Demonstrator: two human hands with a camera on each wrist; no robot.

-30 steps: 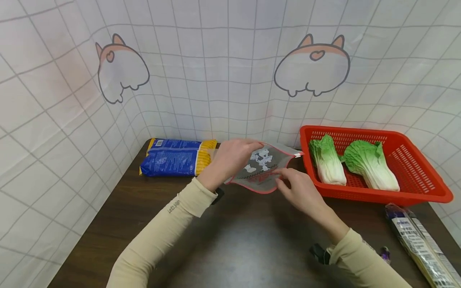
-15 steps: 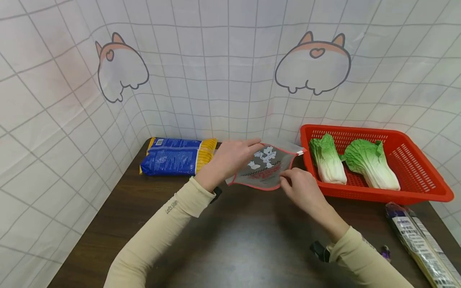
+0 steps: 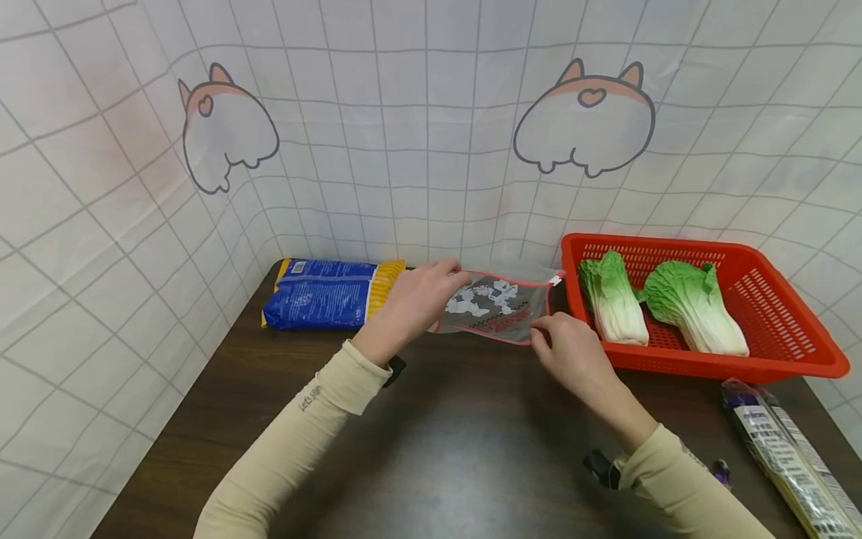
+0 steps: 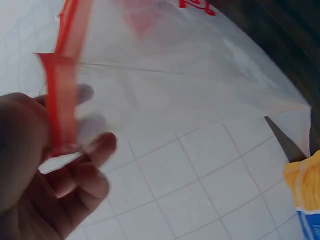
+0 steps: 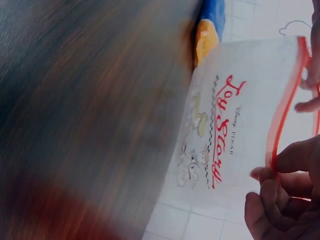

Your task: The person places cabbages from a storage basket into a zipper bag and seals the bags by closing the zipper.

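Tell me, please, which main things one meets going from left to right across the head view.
Blue-and-yellow packet, left hand, red-edged bag, right hand, left cabbage, right cabbage, long wrapped pack.

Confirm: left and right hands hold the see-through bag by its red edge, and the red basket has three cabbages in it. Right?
Not quite, the count is off: the head view shows two cabbages in the red basket, not three. Left hand and right hand do hold the see-through bag by its red edge.
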